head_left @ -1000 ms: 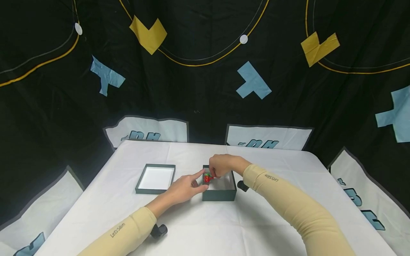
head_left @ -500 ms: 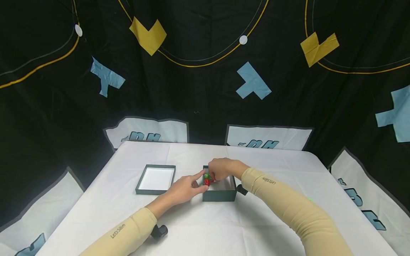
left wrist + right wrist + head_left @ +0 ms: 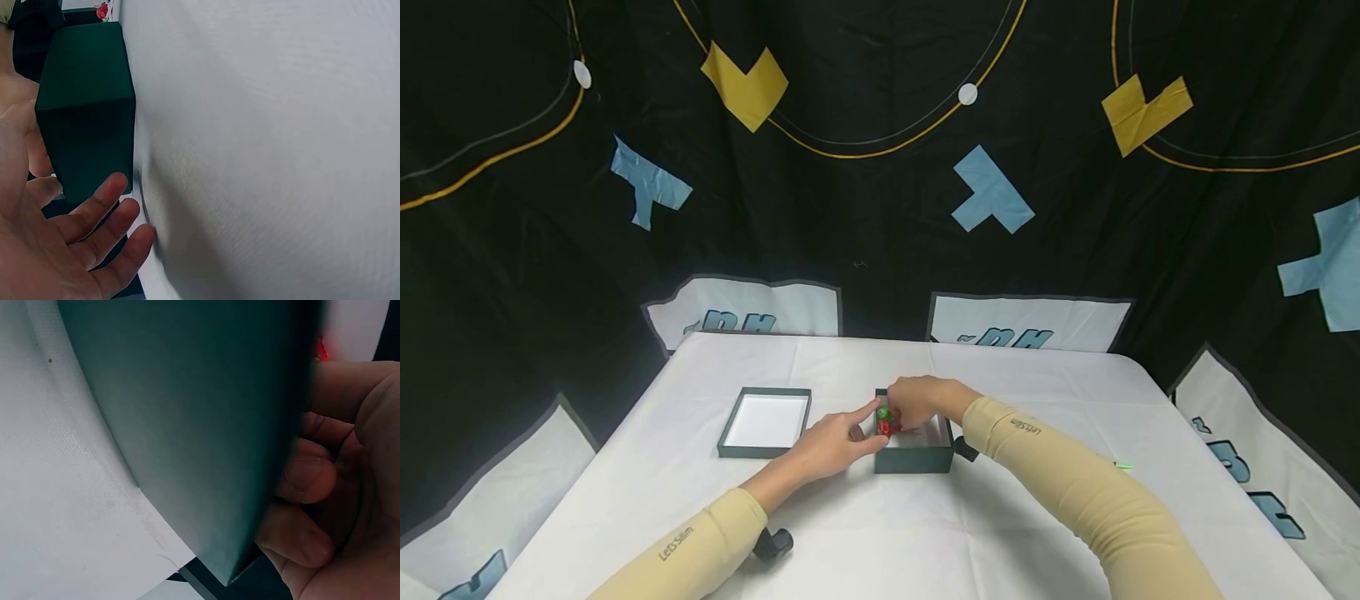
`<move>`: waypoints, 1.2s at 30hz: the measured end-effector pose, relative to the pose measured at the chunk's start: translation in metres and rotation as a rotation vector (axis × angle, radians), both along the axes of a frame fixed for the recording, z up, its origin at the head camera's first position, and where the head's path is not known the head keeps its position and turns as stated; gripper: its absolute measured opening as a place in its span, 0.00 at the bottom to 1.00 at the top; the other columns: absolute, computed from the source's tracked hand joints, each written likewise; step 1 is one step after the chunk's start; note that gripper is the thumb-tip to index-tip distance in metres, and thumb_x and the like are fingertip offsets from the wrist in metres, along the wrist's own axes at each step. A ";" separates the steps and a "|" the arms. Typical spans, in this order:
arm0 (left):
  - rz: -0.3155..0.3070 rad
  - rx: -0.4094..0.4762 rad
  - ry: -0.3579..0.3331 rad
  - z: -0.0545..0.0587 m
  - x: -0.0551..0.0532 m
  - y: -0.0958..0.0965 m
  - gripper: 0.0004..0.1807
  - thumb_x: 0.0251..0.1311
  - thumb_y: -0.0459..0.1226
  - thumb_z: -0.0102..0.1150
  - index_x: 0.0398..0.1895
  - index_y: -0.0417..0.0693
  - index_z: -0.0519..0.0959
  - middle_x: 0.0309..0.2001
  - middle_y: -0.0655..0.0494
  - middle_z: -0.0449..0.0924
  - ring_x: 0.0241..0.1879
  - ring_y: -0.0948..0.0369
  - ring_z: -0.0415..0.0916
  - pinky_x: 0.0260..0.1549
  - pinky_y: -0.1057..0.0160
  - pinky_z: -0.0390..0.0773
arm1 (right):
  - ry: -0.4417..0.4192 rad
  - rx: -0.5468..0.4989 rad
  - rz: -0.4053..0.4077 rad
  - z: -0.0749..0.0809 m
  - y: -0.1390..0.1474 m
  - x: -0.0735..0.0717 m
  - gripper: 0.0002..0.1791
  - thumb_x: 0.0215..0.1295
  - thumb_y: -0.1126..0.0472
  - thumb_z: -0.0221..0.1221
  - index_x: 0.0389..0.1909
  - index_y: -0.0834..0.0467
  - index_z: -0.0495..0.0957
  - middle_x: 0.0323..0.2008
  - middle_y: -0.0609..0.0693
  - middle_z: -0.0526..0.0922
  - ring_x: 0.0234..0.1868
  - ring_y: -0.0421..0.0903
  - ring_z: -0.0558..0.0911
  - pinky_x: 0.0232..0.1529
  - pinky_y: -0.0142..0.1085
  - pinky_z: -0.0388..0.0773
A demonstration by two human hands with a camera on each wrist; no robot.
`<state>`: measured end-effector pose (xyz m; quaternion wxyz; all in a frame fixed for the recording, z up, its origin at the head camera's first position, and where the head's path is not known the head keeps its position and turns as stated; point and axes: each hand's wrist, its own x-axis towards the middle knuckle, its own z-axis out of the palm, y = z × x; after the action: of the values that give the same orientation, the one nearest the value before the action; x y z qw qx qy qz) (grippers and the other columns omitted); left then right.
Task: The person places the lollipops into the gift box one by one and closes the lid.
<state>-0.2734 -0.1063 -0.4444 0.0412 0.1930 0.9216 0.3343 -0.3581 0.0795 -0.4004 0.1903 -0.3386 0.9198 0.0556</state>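
A dark green box [image 3: 913, 460] with a pale inside stands on the white table. Small red [image 3: 883, 427] and green [image 3: 885, 412] shiny pieces, seemingly wrapped candies, lie inside at its left end. My right hand [image 3: 917, 400] reaches into the box with curled fingers; its tips seem to pinch the red candy, though they are mostly hidden. In the right wrist view the box wall [image 3: 187, 425] covers much of that work. My left hand [image 3: 831, 443] touches the box's left side with thumb and forefinger spread; its other fingers [image 3: 103, 234] extend loosely.
To the left lies a shallow dark green lid [image 3: 767, 421] with a white inside. A small green piece [image 3: 1123, 467] shows beside the right sleeve. The white table [image 3: 865, 542] meets a black curtain [image 3: 880, 225] behind.
My right hand has shifted slightly toward me and down inside the box. The red piece has moved nearer the front, showing the green one behind it. My left hand has stayed put.
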 end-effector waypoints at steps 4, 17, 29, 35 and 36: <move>-0.003 -0.004 0.003 0.000 0.000 -0.001 0.41 0.65 0.61 0.58 0.78 0.60 0.62 0.31 0.60 0.81 0.24 0.64 0.74 0.24 0.63 0.73 | -0.004 0.003 -0.014 -0.004 -0.001 -0.001 0.08 0.61 0.66 0.64 0.26 0.50 0.84 0.24 0.41 0.82 0.27 0.40 0.75 0.33 0.35 0.74; -0.006 0.003 0.009 0.000 0.000 0.001 0.40 0.65 0.59 0.58 0.78 0.59 0.62 0.30 0.59 0.80 0.24 0.64 0.73 0.24 0.62 0.72 | -0.004 0.044 -0.008 -0.004 -0.003 -0.004 0.07 0.59 0.66 0.67 0.28 0.49 0.86 0.29 0.42 0.84 0.29 0.41 0.77 0.38 0.36 0.78; 0.000 0.001 -0.004 0.003 0.001 0.001 0.40 0.66 0.58 0.58 0.78 0.57 0.62 0.32 0.59 0.81 0.24 0.64 0.73 0.24 0.62 0.73 | -0.034 0.044 -0.031 0.005 0.002 0.001 0.04 0.62 0.62 0.67 0.29 0.50 0.87 0.26 0.41 0.83 0.29 0.41 0.77 0.36 0.36 0.77; 0.009 -0.011 -0.001 0.003 0.001 0.002 0.40 0.66 0.59 0.58 0.78 0.56 0.62 0.32 0.59 0.81 0.25 0.64 0.74 0.25 0.62 0.73 | -0.051 0.014 -0.035 0.009 0.007 0.002 0.02 0.62 0.61 0.68 0.33 0.50 0.89 0.27 0.41 0.84 0.29 0.41 0.78 0.39 0.37 0.80; 0.011 -0.012 0.000 0.004 0.000 0.002 0.40 0.66 0.59 0.58 0.78 0.56 0.62 0.32 0.59 0.82 0.25 0.64 0.74 0.25 0.62 0.73 | -0.051 0.010 -0.036 0.009 0.008 0.002 0.03 0.62 0.61 0.68 0.34 0.49 0.89 0.28 0.40 0.85 0.30 0.41 0.79 0.41 0.38 0.81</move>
<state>-0.2730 -0.1047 -0.4409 0.0407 0.1875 0.9246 0.3291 -0.3566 0.0879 -0.3911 0.2162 -0.3225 0.9203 0.0482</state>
